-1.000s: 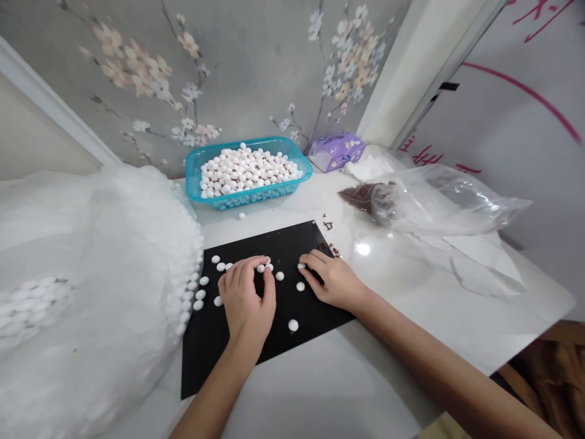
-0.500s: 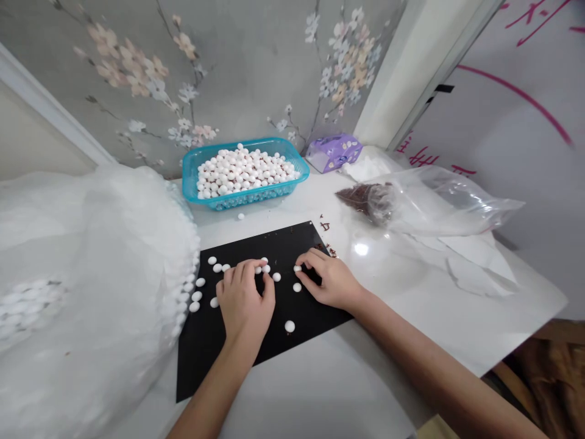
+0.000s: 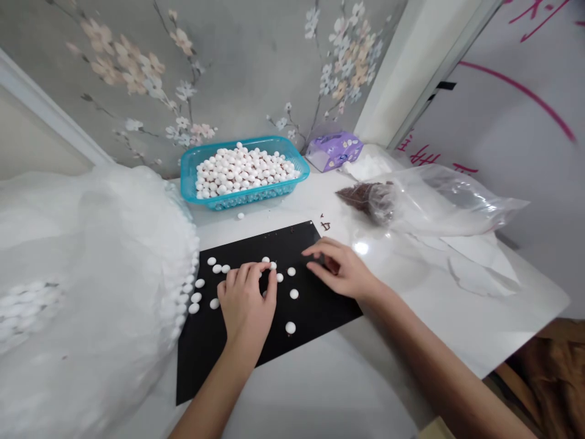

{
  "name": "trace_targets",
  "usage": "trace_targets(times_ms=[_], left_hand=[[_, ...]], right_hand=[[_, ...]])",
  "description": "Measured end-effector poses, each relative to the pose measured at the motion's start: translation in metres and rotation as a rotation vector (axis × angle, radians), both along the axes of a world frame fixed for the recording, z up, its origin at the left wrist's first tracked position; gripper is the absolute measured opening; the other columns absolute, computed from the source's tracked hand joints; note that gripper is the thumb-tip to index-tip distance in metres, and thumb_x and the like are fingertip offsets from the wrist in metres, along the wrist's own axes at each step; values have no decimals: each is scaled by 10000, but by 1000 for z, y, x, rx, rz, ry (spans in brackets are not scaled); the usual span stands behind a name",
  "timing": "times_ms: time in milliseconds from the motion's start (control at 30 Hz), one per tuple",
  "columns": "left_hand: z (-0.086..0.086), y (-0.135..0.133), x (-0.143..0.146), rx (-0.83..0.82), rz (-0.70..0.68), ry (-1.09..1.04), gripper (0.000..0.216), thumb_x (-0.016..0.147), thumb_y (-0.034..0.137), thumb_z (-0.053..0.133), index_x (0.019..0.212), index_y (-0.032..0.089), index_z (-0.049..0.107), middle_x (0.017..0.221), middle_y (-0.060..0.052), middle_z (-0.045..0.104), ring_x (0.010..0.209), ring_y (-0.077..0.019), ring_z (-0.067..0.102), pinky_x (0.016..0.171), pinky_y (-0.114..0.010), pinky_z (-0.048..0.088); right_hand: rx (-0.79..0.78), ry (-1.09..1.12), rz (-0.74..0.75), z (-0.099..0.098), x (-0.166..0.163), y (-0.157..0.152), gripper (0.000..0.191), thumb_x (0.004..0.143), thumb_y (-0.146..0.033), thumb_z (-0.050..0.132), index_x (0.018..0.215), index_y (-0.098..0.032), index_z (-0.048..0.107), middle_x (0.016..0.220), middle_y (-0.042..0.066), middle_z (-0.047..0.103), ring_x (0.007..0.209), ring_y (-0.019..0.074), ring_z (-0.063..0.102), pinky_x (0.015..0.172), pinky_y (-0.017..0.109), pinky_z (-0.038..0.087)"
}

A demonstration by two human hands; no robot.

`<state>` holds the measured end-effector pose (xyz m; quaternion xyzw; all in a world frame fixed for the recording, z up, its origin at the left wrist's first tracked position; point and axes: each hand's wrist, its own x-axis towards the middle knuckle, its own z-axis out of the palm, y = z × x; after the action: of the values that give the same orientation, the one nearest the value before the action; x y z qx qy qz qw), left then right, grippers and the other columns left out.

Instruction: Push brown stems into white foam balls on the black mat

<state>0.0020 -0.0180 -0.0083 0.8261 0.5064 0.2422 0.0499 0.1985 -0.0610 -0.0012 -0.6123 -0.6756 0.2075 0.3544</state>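
Note:
A black mat (image 3: 237,360) lies on the white table with several small white round beads (image 3: 290,327) scattered on it. My left hand (image 3: 247,305) rests on the mat, fingers curled, thumb and fingertips pinched around a white bead near a small cluster. My right hand (image 3: 343,268) hovers over the mat's right edge with fingers spread and slightly bent, nothing visible in it. Two loose beads lie between the hands.
A teal basket (image 3: 192,160) heaped with white beads stands at the back. A large white bag of beads (image 3: 86,286) fills the left. A clear bag with brown bits (image 3: 425,201) and a purple tissue pack (image 3: 333,150) sit to the right. One stray bead (image 3: 241,215) lies near the basket.
My right hand has lifted off the bead it touched and drawn right, its fingers opening. My left hand stays on the mat, pinching at the bead cluster.

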Motion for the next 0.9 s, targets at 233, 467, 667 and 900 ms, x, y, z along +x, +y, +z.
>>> trace_targets(times_ms=[233,467,667,900], left_hand=[[-1,0,0,-6,-7,15,196,858,323,499,978,227,621,909,-45,641,821,-235,525,696,-355,327],[-1,0,0,7,-6,-12,171,840,340,527,873,225,649,892,-48,607,806,-223,524,709,-358,342],[-1,0,0,13,-52,-17,165,842,310,528,915,246,662,910,-49,607,807,-220,524,729,-370,346],[0,-1,0,21,-116,-138,102,844,266,539,886,221,620,912,-28,669,870,-209,565,815,-369,351]], right_hand=[[29,-300,-208,1,30,1,154,813,-218,501,890,-200,633,889,29,606,450,64,433,502,237,388],[-1,-421,-169,-11,19,4,183,853,-246,472,962,-218,617,981,43,599,602,108,575,543,236,431],[0,-385,-181,-18,19,7,138,866,-257,470,864,-217,602,937,29,599,617,113,575,538,232,423],[17,-201,-213,-12,12,6,125,853,-289,498,804,-200,571,893,23,572,509,78,484,532,242,401]])
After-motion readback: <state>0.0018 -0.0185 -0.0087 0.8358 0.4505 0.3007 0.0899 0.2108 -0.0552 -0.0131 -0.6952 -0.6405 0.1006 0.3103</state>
